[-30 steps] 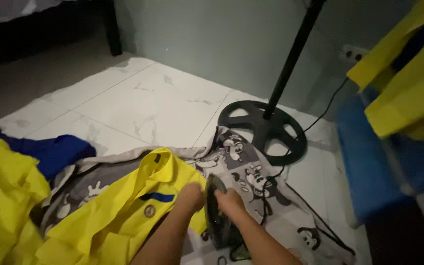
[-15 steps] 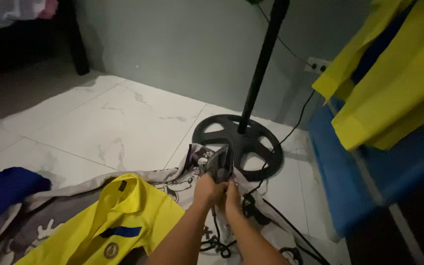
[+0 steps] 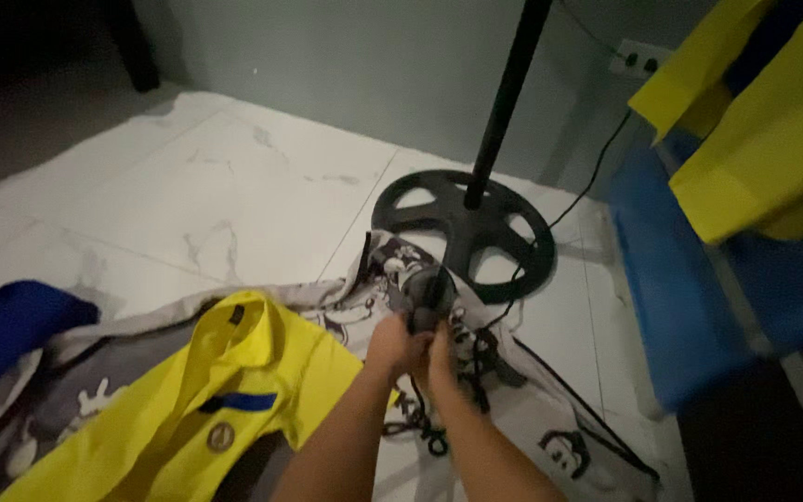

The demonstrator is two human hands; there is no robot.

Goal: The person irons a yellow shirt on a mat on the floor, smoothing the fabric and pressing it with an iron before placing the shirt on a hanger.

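Both hands meet at the middle of the frame, closed together around the lower end of a dark clothes iron [image 3: 427, 296] that stands tilted up off the floor. The left hand [image 3: 390, 346] wraps its fingers about the iron's rear from the left, and the right hand [image 3: 440, 351] presses against it from the right, thumb side touching the left hand; the blur hides exactly which fingers bear on the iron, but both grips are tight on it.

Just below the grip, a black power cord [image 3: 417, 426] hangs down and lies in loose loops on a grey bedsheet printed with black-and-white cartoon figures [image 3: 550, 418], which is spread over the white marble-pattern floor tiles [image 3: 234, 195]. To the left of the grip and near it lies a yellow polo shirt with a blue chest stripe and a round badge [image 3: 225, 390], collar turned toward the hands. Farther left sits a dark blue garment [image 3: 11, 321].

Just beyond the grip stands the round black spoked base of a pole stand [image 3: 476, 232], the sheet's edge touching it. Well to the right is a blue plastic chair [image 3: 699, 279] with yellow clothing [image 3: 764, 139] draped over it.
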